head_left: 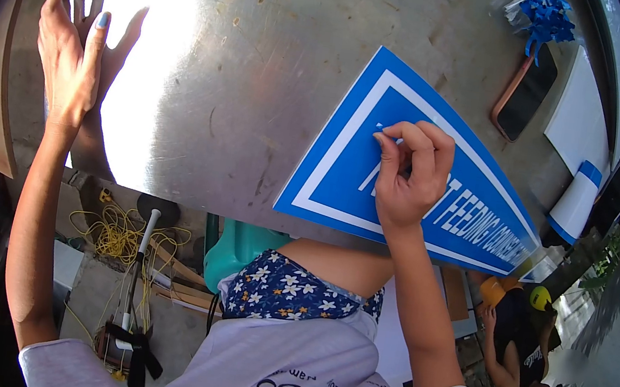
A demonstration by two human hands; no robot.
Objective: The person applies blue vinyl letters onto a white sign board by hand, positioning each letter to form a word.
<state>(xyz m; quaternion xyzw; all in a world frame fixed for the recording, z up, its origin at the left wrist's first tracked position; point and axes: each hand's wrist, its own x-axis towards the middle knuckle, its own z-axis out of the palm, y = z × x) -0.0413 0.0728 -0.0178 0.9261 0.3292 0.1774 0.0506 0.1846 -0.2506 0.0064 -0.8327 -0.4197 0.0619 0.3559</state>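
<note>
A blue sign (333, 169) with a white border and white lettering, partly reading "FEEDING", lies on the metal tabletop. Over its lettering is my right hand (416, 172), thumb and index finger pinched together. A tiny bluish bit shows near those fingertips, too small to name. My right hand hides some of the letters. Far to the left, my left hand (69, 56) is held out over the sunlit side of the metal table (244, 99), fingers apart and holding nothing. Its shadow falls on the surface beside it.
Blue scraps (544, 19) are heaped at the back right, near a phone (525, 93), a white sheet (581, 112) and a white-and-blue cylinder (575, 201). Yellow cord (121, 231) and a pole (137, 272) are on the floor. Another person (515, 334) is at lower right.
</note>
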